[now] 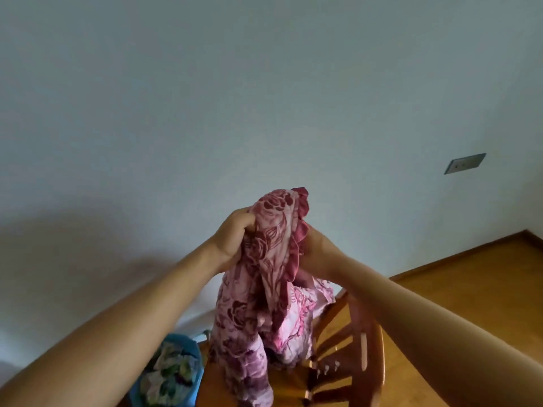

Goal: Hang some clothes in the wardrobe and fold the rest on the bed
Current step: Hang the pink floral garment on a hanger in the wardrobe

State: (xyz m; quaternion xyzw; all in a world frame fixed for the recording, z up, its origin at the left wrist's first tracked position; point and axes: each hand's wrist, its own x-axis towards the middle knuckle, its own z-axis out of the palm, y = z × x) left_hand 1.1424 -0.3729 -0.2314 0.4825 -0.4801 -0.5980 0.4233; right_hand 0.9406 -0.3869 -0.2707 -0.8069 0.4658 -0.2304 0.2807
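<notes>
At centre frame, the left hand [235, 239] and right hand [316, 254] each grip the bunched pink floral garment [264, 274] above a wooden chair [352, 348], neither hung nor folded yet; more clothes fill the blue basket [192, 346], lower left.

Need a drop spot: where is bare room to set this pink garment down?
Free: wooden floor right of the chair, up to the wall. Crowded: its seat lies under pink clothes, and the blue basket left of it holds clothes.
</notes>
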